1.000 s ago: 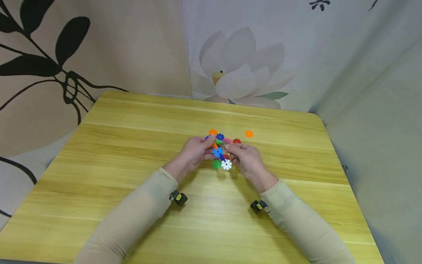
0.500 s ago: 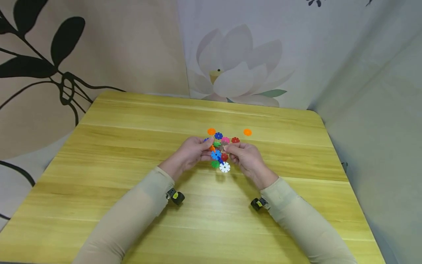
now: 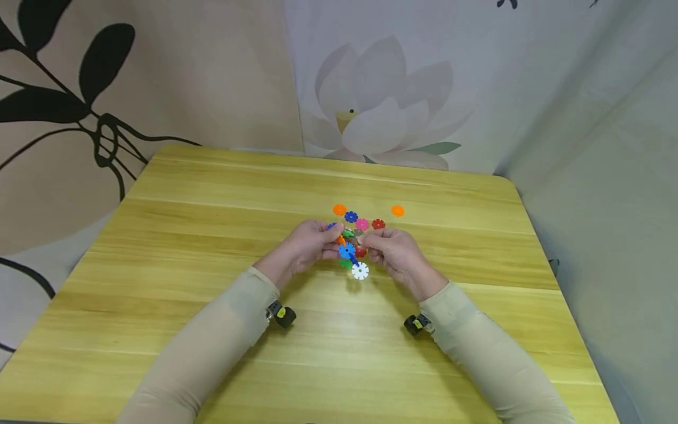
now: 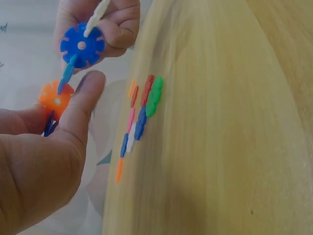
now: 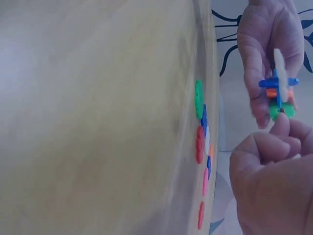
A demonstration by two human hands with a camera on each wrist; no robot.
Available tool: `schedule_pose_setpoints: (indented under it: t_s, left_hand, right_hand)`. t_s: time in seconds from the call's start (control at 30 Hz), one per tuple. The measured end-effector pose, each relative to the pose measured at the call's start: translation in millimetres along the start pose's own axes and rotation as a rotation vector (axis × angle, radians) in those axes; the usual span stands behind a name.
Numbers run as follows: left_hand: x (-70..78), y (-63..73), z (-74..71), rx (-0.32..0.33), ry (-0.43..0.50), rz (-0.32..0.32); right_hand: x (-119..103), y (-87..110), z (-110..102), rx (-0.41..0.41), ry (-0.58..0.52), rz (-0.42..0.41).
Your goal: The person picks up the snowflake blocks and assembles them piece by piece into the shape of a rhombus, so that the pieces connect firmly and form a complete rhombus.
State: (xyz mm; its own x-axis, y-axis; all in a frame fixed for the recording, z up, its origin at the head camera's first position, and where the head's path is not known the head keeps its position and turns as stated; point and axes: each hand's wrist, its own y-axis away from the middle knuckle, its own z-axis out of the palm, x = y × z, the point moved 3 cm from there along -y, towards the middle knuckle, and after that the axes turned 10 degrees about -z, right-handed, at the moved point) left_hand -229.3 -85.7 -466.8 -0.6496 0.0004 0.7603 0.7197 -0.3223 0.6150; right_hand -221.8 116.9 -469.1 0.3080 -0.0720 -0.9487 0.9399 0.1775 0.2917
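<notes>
Both hands meet above the middle of the table. In the head view my left hand [image 3: 312, 240] grips a joined chain of notched snowflake discs between thumb and fingers. Along the chain run an orange disc [image 3: 341, 240], a light blue disc [image 3: 346, 251], a dark blue one [image 4: 83, 45] and a white disc [image 3: 360, 271] at the near end. A green disc [image 5: 282, 110] sits on it too, by the right fingertips. My right hand [image 3: 396, 254] pinches a small brownish disc [image 3: 358, 234] right at the green one; fingers partly hide it.
Loose discs lie on the wooden table [image 3: 296, 377] behind and below the hands: orange [image 3: 339, 209], blue [image 3: 351, 217], pink [image 3: 362, 224] and red [image 3: 378, 224]. Another orange disc [image 3: 398, 211] lies farther right. A curtain [image 3: 212, 76] hangs behind the table's far edge.
The white end of the chain has tilted down towards the person. Both hands stay close together with the same grips, and the head view has shifted slightly.
</notes>
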Motion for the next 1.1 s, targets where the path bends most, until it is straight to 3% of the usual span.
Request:
schedule_pose_setpoints:
  t_s: [0.23,0.43,0.6,0.7,0.83,0.93,1.1]
  left_hand:
    - [-2.3,-4.2,1.4,-0.067,0.096,0.008]
    - [-6.6,-6.1,-0.3,-0.03,0.148,0.008]
    - [-9.4,-5.1,-3.4,-0.017,0.223,0.037]
    - [-9.8,-4.2,-4.2,-0.023,0.273,0.047]
    - [-8.8,-3.9,-3.9,-0.038,0.321,0.051]
    - [-8.1,-3.3,-3.7,-0.053,0.343,0.055]
    - [-7.9,-2.6,-6.4,-0.041,0.35,0.056]
  right_hand:
    - [-3,-5.3,-1,0.005,0.059,-0.037]
    - [-5,-4.2,-10,0.017,0.156,-0.037]
    - [-10,-3.2,-33,0.041,0.307,-0.082]
    - [-12,-2.3,-41,-0.002,0.417,-0.093]
    - [-13,-2.3,-42,-0.067,0.486,-0.109]
    - [-13,-2.9,-41,-0.071,0.525,-0.117]
    - [-16,-8.1,-42,-0.091,0.74,-0.178]
